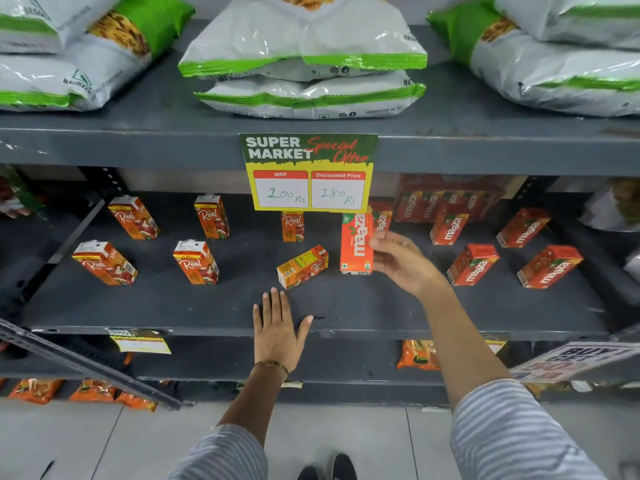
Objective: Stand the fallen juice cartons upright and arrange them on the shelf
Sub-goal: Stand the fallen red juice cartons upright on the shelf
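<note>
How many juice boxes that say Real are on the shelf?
6: two at back left, one under the price sign, two front left, one fallen beside the left hand. The sign may hide more.

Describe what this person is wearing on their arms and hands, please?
Both hands are bare, with no gloves or rings visible. The left hand has a thin beaded bracelet around the wrist. Both arms wear sleeves with fine grey and white horizontal stripes, pushed up so the forearms are uncovered; the right sleeve ends around the elbow, well back from the right hand.
</note>
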A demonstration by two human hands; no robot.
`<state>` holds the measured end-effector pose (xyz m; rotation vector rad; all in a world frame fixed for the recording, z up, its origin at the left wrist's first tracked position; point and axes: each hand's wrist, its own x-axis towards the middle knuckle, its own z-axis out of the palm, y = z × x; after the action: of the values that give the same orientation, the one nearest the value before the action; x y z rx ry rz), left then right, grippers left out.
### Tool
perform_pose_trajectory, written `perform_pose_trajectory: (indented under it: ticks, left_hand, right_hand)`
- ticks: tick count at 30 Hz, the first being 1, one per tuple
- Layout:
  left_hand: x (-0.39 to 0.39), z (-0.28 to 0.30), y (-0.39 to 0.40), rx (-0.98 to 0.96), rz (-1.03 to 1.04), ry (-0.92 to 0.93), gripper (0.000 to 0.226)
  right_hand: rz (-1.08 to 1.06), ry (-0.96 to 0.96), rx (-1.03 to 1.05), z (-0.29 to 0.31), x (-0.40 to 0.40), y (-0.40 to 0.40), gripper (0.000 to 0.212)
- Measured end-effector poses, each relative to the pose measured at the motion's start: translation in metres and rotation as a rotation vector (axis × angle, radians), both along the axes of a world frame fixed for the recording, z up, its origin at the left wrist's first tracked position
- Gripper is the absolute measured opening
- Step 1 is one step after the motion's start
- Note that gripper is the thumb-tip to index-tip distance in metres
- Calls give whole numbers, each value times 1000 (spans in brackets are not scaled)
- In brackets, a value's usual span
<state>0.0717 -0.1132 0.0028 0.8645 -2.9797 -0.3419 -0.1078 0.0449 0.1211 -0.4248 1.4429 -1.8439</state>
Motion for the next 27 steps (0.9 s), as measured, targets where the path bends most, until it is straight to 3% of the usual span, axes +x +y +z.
perform_pose_trajectory:
  ticks: [4, 6, 17, 27]
  left_hand:
    - [0, 0, 0, -18, 3, -19, 106]
    - [-1, 0, 0, -21, 4, -20, 107]
    - [-1, 1, 1, -13, 3, -19, 112]
    - [-1, 0, 0, -9, 13, -40, 113]
  right_hand:
    - [180, 37, -96, 29, 0, 9, 62]
    - [245, 50, -115, 38, 0, 12, 68]
    - [238, 42, -34, 26, -2, 31, 36]
    - [-209, 121, 208, -49, -15, 38, 30]
